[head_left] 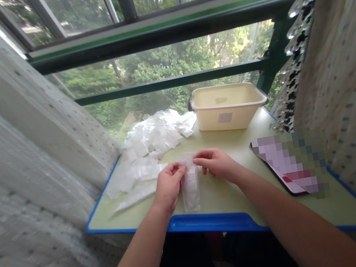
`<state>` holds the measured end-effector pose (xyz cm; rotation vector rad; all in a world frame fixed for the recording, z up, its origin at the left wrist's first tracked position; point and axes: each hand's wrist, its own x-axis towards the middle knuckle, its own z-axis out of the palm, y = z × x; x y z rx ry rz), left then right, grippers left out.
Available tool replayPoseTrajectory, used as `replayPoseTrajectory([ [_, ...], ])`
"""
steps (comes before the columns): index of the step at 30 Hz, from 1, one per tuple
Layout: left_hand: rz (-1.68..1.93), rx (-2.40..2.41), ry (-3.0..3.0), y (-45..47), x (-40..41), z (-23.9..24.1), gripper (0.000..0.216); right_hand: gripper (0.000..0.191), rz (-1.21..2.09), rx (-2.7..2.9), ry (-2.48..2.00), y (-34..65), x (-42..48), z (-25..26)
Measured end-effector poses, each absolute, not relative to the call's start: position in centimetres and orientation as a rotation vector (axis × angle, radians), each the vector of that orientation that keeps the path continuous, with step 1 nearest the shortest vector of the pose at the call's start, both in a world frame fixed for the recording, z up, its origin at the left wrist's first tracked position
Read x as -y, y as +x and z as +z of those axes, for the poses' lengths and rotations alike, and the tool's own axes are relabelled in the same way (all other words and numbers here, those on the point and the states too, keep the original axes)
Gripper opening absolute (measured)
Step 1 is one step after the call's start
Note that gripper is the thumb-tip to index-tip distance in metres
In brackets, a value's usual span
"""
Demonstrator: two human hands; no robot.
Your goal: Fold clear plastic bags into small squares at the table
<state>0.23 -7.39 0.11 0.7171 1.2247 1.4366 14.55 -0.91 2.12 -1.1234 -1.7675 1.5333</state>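
A small clear plastic bag (190,186) hangs upright over the middle of the green table (228,189). My left hand (168,185) pinches its top left edge. My right hand (215,163) pinches the top right edge, fingers closed on the plastic. The bag's lower end reaches down toward the table's blue front rim. A heap of similar clear bags (155,139) lies just beyond my left hand, spreading toward the table's far left corner.
A cream plastic tub (228,107) stands at the back of the table by the window. A flat dark device (286,165) with a blurred screen lies at the right. Perforated white panels close in both sides.
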Motion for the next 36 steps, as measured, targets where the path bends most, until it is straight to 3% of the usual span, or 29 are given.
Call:
replayPoseTrajectory([
  [7, 1.401, -1.198, 0.674, -0.1, 7.7, 0.5, 0.019, 0.019, 0.938, 2.025, -0.847, 14.7, 0.9, 1.2],
  [12, 1.407, -1.047, 0.578, -0.7, 7.7, 0.9, 0.022, 0.029, 0.550, 2.245, -0.713, 15.3, 1.2, 0.8],
  [24, 1.425, -1.100, 0.630, -0.5, 7.8, 0.7, 0.030, 0.030, 0.247, 2.417, -0.654, 15.5, 1.5, 1.0],
  [30, 1.442, -1.104, 0.628, -0.5, 7.7, 0.7, 0.036, 0.031, 0.467, 2.347, -0.650, 15.4, 1.5, 1.2],
  [32, 1.497, -1.110, 0.626, -0.6, 7.6, 0.6, 0.035, 0.035, 0.739, 2.214, -0.742, 15.2, 1.6, 1.3],
  [36, 1.690, -1.149, 0.598, -1.1, 7.2, 0.7, 0.034, 0.050, 1.590, 1.962, -0.978, 14.6, 2.0, 1.3],
])
